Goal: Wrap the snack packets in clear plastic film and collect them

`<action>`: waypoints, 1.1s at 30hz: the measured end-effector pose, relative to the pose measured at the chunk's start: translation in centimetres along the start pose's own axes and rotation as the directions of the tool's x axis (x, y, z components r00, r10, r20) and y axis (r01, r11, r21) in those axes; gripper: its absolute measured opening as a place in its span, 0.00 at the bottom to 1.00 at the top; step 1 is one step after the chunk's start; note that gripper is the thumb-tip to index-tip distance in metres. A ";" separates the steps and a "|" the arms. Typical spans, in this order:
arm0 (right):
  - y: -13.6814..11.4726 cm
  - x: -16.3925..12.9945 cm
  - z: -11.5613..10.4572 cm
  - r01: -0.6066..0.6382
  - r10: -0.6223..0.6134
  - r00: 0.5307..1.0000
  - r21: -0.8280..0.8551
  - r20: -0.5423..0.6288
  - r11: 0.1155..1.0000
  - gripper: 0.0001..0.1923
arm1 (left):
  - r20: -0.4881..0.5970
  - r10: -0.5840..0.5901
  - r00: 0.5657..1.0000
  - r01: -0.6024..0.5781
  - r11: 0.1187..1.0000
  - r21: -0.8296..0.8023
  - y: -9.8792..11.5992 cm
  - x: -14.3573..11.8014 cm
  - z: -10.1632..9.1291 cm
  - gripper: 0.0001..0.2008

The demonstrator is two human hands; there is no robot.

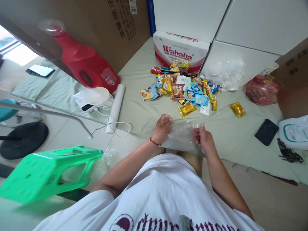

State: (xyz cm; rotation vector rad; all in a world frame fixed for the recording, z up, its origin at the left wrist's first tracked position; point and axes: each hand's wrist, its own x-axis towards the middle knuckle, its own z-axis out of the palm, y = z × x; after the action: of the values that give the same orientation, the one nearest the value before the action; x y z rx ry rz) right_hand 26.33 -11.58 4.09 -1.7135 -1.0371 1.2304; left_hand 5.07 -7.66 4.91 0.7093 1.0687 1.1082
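A clear plastic bag (181, 134) is stretched between both hands just in front of my body. My left hand (162, 128) pinches its left edge with fingers curled; a red string circles that wrist. My right hand (203, 138) grips the bag's right edge. Beyond the hands, on the pale green sheet (144, 64), lies a pile of wrapped snacks (183, 91) in yellow, blue and brown packets. A yellow snack packet (187, 109) lies nearest the hands, and another yellow packet (237, 109) sits apart to the right.
A Wahaha carton (179, 51) and white boxes (238, 38) stand behind the pile. A red jug (84, 62), a scale with a bowl (95, 99) and a white roll (116, 106) are at left. Green stool (48, 171) lower left; black pouch (266, 132) and red bag (263, 90) at right.
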 end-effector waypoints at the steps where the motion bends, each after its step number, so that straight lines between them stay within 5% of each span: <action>1: -0.1 0.4 1.0 -0.076 0.072 0.996 0.059 0.060 0.995 0.27 | 0.017 0.023 1.000 -0.024 1.000 0.011 0.0 -0.3 0.1 0.21; 3: -0.6 1.6 2.8 -0.133 0.119 0.988 0.154 0.097 0.979 0.23 | 0.021 0.087 0.996 -0.089 0.987 0.135 -0.2 -0.6 0.0 0.26; 6: -1.5 2.8 4.2 -0.029 -0.001 0.994 0.278 0.105 0.960 0.20 | -0.044 0.180 0.983 -0.140 0.874 0.465 -0.6 -0.4 -0.6 0.37; 8: -1.6 2.6 4.2 0.058 -0.099 0.990 0.349 0.101 0.935 0.18 | -0.094 0.179 0.979 -0.098 0.828 0.553 -0.8 0.0 -1.1 0.30; 11: -0.4 1.0 3.3 0.185 -0.208 0.978 0.334 0.033 0.924 0.14 | -0.086 0.046 0.995 -0.014 0.941 0.339 -0.8 0.7 -1.9 0.13; 14: 2.0 -1.6 1.6 0.265 -0.261 0.964 0.245 -0.047 0.933 0.11 | -0.057 -0.069 0.996 0.070 0.998 0.007 -0.7 1.1 -2.0 0.15; 17: 4.4 -4.6 -0.4 0.275 -0.268 0.961 0.139 -0.067 0.951 0.11 | -0.079 -0.105 0.991 0.093 0.984 -0.151 -0.7 1.6 -1.6 0.17; 22: 5.1 -7.4 -2.8 0.223 -0.209 0.967 -0.090 0.142 0.971 0.20 | -0.235 -0.116 0.965 0.087 0.987 -0.133 -1.4 1.9 -0.2 0.16; 27: 3.0 -4.5 -0.7 0.345 -0.314 0.938 -0.297 0.148 0.890 0.33 | -0.225 0.017 0.974 0.004 0.996 0.092 -2.2 0.0 1.8 0.19; 30: 1.8 -1.6 1.5 0.301 -0.304 0.953 -0.172 0.008 0.938 0.20 | -0.181 0.048 0.982 -0.022 0.990 0.141 -2.1 -1.4 2.1 0.25; 33: 0.7 0.3 2.1 0.189 -0.175 0.981 0.205 -0.084 0.960 0.17 | -0.211 0.005 0.978 0.001 0.999 0.032 -1.4 -1.7 0.8 0.27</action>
State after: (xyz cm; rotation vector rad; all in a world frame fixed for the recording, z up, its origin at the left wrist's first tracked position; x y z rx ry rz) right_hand 24.51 -11.25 2.89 -1.4519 -0.9645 1.1170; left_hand 6.20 -9.72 4.49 0.6277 1.2683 1.1895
